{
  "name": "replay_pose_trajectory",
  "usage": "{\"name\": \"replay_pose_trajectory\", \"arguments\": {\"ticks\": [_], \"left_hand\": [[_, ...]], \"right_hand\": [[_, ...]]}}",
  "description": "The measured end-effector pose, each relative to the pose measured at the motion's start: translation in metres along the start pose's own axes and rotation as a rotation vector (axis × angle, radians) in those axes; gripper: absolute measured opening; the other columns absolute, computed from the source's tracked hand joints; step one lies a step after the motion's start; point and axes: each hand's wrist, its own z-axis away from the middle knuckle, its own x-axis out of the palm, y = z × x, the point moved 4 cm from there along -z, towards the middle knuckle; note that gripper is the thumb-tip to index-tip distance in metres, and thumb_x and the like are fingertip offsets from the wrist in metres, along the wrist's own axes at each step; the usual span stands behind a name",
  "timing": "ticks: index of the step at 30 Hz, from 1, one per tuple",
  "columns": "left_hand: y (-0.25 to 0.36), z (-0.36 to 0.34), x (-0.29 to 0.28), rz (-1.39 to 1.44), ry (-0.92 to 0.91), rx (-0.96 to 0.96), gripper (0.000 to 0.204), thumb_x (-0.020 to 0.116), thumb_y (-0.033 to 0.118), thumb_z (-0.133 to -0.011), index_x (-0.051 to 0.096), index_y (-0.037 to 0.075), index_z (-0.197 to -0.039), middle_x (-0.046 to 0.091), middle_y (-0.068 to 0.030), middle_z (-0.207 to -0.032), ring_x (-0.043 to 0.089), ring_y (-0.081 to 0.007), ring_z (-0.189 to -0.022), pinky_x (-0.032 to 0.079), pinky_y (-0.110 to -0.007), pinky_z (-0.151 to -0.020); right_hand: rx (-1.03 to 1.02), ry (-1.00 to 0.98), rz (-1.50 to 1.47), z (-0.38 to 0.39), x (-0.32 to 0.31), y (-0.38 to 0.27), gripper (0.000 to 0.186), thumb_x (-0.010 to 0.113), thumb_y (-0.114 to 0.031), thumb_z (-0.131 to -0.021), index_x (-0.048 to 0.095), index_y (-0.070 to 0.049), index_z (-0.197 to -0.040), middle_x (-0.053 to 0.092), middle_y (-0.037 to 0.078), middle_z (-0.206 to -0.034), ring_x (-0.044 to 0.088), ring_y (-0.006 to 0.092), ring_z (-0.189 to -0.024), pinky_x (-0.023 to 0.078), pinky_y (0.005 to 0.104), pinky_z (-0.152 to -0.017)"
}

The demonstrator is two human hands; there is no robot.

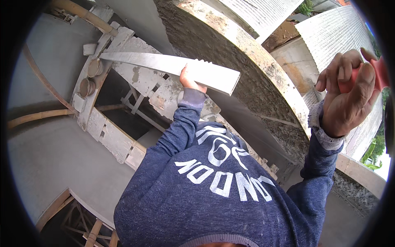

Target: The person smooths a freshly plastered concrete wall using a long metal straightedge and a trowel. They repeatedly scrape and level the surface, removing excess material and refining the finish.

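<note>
A dark blue sweatshirt [214, 193] with white lettering on the chest fills the bottom of the head view, nearest the lens, both sleeves rising out of it. The person's left hand [190, 80] is wrapped around the underside of a long, flat, pale grey metal straightedge [173, 68], fingers closed on it near its right-hand end. The straightedge's long axis runs across the view from upper left to lower right, slightly downhill; its square-cut end points right toward the rough grey rendered wall [230, 61], and its far end reaches left over the cement-spattered timber scaffold planks [123, 82]. The right hand [349, 94], raised at the right edge of the view, is curled shut around a red handle [380, 74] (what tool it belongs to is out of view). The wall's sandy top edge [263, 61] sweeps diagonally between the two hands, just beside the straightedge's cut end. Left of the planks lies a smooth grey concrete surface [53, 156], well apart from both hands, crossed by bamboo poles [39, 117]. A dark gap opens under the planks below the straightedge. Corrugated roofing sheets [337, 37] lie beyond the wall at upper right.
</note>
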Motion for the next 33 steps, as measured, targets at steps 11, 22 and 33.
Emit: {"name": "replay_pose_trajectory", "arguments": {"ticks": [11, 22, 33], "left_hand": [[-0.005, 0.000, -0.014, 0.045, 0.018, 0.026, 0.049, 0.053, 0.034, -0.092, 0.054, -0.005, -0.120, 0.060, -0.0223, -0.113, 0.060, -0.0390, -0.107, 0.045, -0.057, -0.104], [-0.029, -0.013, -0.019, 0.109, 0.025, -0.017, 0.040, 0.052, 0.036, -0.093, 0.059, 0.001, -0.112, 0.065, -0.0191, -0.103, 0.064, -0.0362, -0.097, 0.051, -0.053, -0.094], [-0.024, -0.007, -0.011, 0.141, 0.030, -0.042, 0.039, 0.054, 0.031, -0.093, 0.057, -0.003, -0.112, 0.063, -0.0198, -0.105, 0.062, -0.0372, -0.100, 0.049, -0.053, -0.097]], "right_hand": [[0.402, -0.290, 0.388, 0.014, 0.018, 0.045, 0.037, 0.062, -0.021, -0.099, 0.051, 0.001, -0.126, 0.058, 0.005, -0.076, 0.054, 0.0082, -0.059, 0.045, 0.0256, -0.048], [0.299, -1.120, 1.020, 0.049, 0.002, 0.112, 0.026, 0.068, -0.018, -0.088, 0.055, -0.003, -0.105, 0.063, 0.020, -0.067, 0.067, 0.0422, -0.064, 0.052, 0.0463, -0.059], [0.310, -1.242, 1.096, 0.086, 0.000, 0.121, 0.023, 0.068, -0.018, -0.087, 0.051, -0.007, -0.098, 0.062, 0.020, -0.066, 0.067, 0.0413, -0.066, 0.050, 0.0512, -0.058]]}}
